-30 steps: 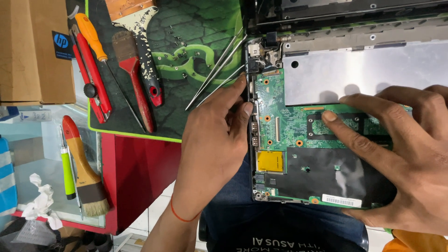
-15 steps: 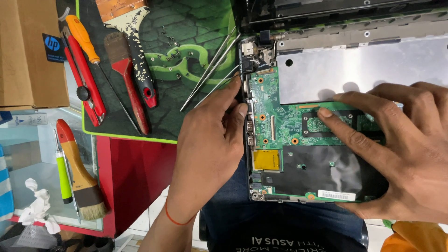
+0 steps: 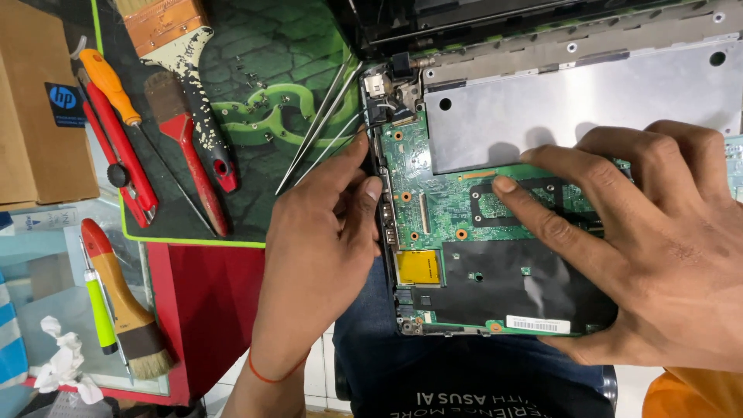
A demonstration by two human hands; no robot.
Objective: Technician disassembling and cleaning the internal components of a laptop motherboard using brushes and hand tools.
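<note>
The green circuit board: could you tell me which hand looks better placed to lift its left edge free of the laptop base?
Probably the left hand: its fingertips already touch the circuit board along that edge, by the ports. The right hand lies spread flat on top of the board, better suited to steadying it.

Left hand (image 3: 317, 240): fingertips on left edge of green rectangular laptop circuit board (image 3: 433, 209)
Right hand (image 3: 650, 240): spread flat across board
Nearby: long metal tweezers (image 3: 317, 128), red-handled paintbrush (image 3: 190, 147)
</note>
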